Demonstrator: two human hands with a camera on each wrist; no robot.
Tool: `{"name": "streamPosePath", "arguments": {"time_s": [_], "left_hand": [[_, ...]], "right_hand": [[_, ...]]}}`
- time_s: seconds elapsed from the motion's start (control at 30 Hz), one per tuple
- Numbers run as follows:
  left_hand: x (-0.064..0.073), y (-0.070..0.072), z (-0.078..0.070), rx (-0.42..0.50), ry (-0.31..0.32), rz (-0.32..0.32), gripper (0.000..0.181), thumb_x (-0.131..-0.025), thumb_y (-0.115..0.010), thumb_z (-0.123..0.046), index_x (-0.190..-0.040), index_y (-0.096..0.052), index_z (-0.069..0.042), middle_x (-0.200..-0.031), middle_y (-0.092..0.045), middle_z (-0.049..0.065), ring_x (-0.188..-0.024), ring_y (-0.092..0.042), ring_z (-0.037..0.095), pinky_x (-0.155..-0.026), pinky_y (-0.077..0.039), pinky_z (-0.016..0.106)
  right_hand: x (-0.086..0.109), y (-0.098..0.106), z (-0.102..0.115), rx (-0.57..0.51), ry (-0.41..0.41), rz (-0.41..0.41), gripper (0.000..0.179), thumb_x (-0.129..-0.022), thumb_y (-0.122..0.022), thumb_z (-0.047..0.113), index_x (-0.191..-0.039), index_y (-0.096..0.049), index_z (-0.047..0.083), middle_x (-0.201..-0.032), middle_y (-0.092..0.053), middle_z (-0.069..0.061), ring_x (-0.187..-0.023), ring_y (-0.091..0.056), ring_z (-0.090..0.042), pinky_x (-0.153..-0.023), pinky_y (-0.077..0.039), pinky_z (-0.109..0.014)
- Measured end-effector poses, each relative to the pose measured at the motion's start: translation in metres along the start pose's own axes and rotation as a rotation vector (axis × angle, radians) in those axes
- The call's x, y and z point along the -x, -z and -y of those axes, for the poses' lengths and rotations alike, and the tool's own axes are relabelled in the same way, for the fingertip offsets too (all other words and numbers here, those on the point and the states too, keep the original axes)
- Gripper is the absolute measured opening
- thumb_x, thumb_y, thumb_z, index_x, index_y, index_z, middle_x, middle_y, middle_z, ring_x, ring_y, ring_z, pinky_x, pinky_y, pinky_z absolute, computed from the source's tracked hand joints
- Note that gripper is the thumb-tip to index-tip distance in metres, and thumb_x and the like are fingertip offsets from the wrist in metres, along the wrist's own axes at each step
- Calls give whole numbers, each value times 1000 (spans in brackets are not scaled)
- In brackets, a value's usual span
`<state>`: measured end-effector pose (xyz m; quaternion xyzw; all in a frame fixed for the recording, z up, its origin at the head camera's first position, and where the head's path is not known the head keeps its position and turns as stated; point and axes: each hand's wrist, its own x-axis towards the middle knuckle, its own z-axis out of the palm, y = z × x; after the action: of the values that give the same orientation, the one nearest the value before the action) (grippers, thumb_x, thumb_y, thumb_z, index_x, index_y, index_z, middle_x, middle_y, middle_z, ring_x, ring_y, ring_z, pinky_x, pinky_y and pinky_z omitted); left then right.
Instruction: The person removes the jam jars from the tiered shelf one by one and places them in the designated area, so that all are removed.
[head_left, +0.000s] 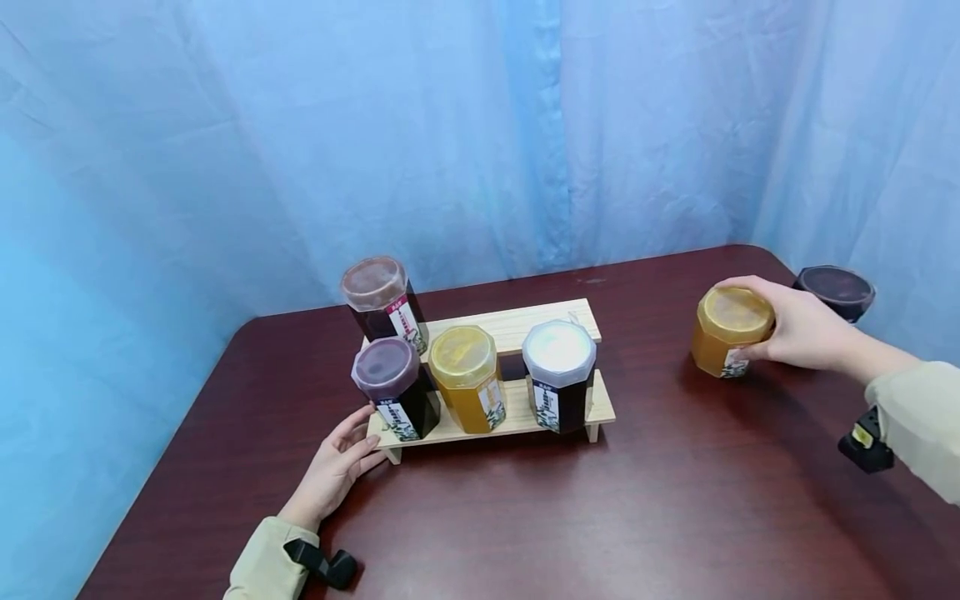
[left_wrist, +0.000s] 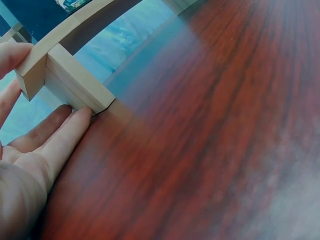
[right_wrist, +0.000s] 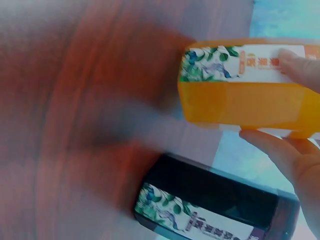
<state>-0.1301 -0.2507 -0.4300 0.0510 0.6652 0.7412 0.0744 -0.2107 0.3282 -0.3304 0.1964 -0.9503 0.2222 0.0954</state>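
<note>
My right hand [head_left: 806, 325] grips a yellow-orange octagonal jar [head_left: 723, 337], thumb on the label side and fingers on the other side. In the right wrist view, the jar [right_wrist: 250, 102] is tilted in the picture; whether its base touches the table, I cannot tell. My left hand [head_left: 341, 462] holds the left end of a two-step wooden rack [head_left: 517, 329], with the thumb at the board's corner and fingertips against the leg [left_wrist: 80, 77]. Along the lower step stand a purple-lidded dark jar [head_left: 397, 392], a yellow jar [head_left: 465, 379] and a white-lidded dark jar [head_left: 558, 375].
A brown-lidded dark jar [head_left: 382, 304] stands on the upper step's left end. Beyond my right hand is another dark jar [head_left: 836, 287], partly hidden; the right wrist view shows its side [right_wrist: 210, 192]. Blue curtains [head_left: 450, 150] hang behind the dark red table [head_left: 600, 517].
</note>
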Motion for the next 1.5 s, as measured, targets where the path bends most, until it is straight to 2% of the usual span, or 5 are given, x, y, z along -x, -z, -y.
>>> {"name": "streamPosePath", "arguments": {"time_s": [0.27, 0.43, 0.67, 1.2, 1.5], "left_hand": [[-2, 0, 2, 16, -14, 0, 45, -93, -50, 2, -120, -52, -34, -115, -55, -4, -97, -59, 9, -82, -54, 27], [-1, 0, 2, 10, -12, 0, 46, -93, -49, 2, -120, -52, -34, -116, -54, -4, -96, -58, 9, -82, -54, 27], [-1, -3, 0, 18, -3, -16, 44, -92, -50, 1, -120, -51, -32, -116, -54, -2, -98, -60, 9, -82, -54, 27], [-1, -6, -5, 6, 27, -45, 41, -92, -54, -2, -120, -51, -33, -116, -53, -2, -100, -60, 9, -82, -54, 27], [0, -5, -3, 23, 12, -7, 43, -93, -52, -1, -119, -51, -34, -115, -54, -3, -98, -60, 8, -82, -54, 27]], "right_hand": [[-4, 8, -8, 57, 5, 39, 86, -58, -91, 20, -132, -48, 8, -114, -58, -13, -96, -54, -25, -73, -47, -36], [-3, 9, -13, 119, 30, 22, 82, -59, -90, 16, -130, -51, 6, -118, -56, -17, -97, -53, -28, -76, -46, -39], [-4, 13, -13, 110, 17, 74, 80, -63, -87, 13, -132, -48, 5, -124, -48, -26, -107, -47, -38, -80, -46, -57], [-2, 13, -16, 184, 0, 53, 77, -67, -84, 11, -133, -46, 2, -128, -46, -28, -102, -52, -42, -79, -46, -59], [1, 15, -13, 218, -37, 95, 73, -69, -82, 11, -133, -47, 3, -133, -42, -36, -114, -43, -51, -84, -42, -64]]}}
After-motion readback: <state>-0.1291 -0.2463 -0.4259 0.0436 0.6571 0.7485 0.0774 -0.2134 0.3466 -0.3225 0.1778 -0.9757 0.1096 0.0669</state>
